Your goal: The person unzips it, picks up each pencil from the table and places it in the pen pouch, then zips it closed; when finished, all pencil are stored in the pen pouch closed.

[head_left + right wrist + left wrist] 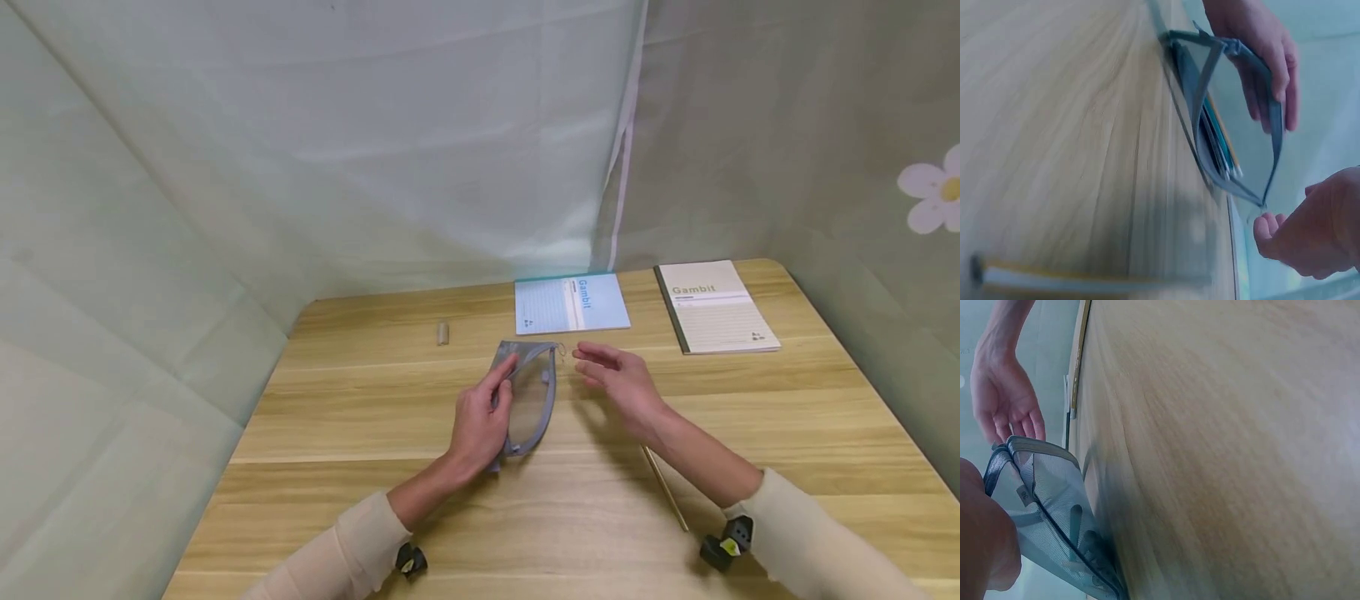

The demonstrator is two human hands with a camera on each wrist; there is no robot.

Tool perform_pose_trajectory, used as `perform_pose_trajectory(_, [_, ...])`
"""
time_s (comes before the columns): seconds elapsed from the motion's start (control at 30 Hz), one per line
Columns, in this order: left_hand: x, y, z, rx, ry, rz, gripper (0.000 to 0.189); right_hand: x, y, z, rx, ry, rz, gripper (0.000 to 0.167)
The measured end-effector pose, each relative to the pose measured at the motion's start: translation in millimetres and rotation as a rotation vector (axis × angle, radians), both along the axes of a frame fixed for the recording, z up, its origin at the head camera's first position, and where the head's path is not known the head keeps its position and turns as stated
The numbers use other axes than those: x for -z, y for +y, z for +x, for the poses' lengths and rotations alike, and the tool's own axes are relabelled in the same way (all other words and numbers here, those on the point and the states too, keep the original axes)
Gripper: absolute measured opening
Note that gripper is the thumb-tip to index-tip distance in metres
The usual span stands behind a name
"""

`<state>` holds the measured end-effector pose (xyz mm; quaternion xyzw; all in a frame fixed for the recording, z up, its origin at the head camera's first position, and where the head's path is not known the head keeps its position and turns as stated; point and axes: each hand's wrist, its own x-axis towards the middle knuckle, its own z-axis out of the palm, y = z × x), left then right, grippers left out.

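My left hand (482,423) grips one side of a grey-blue mesh zip pouch (550,408), whose mouth gapes toward the right. Inside the pouch, several pens or pencils (1219,140) show in the right wrist view. A thin loop (562,352) sticks out at the far corner of the zip. Just beside that corner is my right hand (618,383), fingers loosely bent, apart from the pouch in the head view. Under the right forearm lies a slim gold pencil-like stick (665,490), blurred in the right wrist view.
At the back of the wooden table (360,425) lie a blue notebook (570,304) and a cream notebook (716,308) with a dark spine. A small greyish block (442,333), kind unclear, sits left of them. Cloth walls (450,150) enclose the table's back and sides.
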<state>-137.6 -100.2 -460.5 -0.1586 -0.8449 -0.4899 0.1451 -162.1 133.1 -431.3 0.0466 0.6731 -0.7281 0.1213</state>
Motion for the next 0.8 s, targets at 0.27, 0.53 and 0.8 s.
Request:
perform_pose_trajectory(0.27, [0.1,0.4,0.1,-0.001,0.002,-0.011,0.040,5.3,38,11.9,-0.069,0.039,0.056,0.067])
perform_pose_trajectory(0.53, [-0.7,0.0,0.7,0.008,-0.003,-0.010,0.040,22.5,66,22.6,-0.127,0.095,0.114,0.070])
perform_pose_trajectory(0.8, [-0.7,-0.1,0.6,0.027,-0.017,0.011,0.039,42.0,83,32.3,-0.161,0.162,0.236,0.071])
